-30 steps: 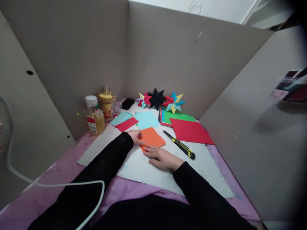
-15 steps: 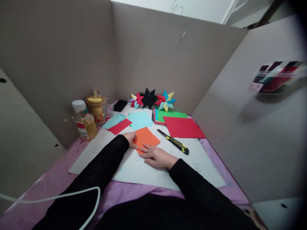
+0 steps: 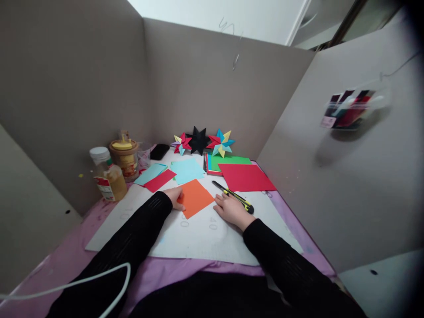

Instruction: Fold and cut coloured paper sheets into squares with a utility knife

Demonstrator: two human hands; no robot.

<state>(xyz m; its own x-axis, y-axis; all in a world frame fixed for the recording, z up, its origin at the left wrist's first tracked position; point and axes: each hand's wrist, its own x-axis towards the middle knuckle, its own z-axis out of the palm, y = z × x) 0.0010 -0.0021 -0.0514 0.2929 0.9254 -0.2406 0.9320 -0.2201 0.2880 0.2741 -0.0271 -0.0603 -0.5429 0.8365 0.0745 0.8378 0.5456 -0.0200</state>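
Stands enclosed by a grey left partition (image 3: 76,88), a matching back partition (image 3: 205,84) and a paler right panel (image 3: 298,145); shows a bright white surface (image 3: 198,11) above, spreads a lilac tablecloth (image 3: 172,267) below, and darkens toward the left.

Smooth, matt paper is seen in the orange sheet (image 3: 196,198) and the red sheet (image 3: 247,177); the black star (image 3: 198,140) is folded from matt paper. Wrinkled cloth (image 3: 185,266) is spread beneath the matt white mat (image 3: 198,243). Plastic is suggested by the cutter's handle (image 3: 249,206) and the smooth cable (image 3: 128,274); knitted cloth is shown by the sleeves (image 3: 126,245).
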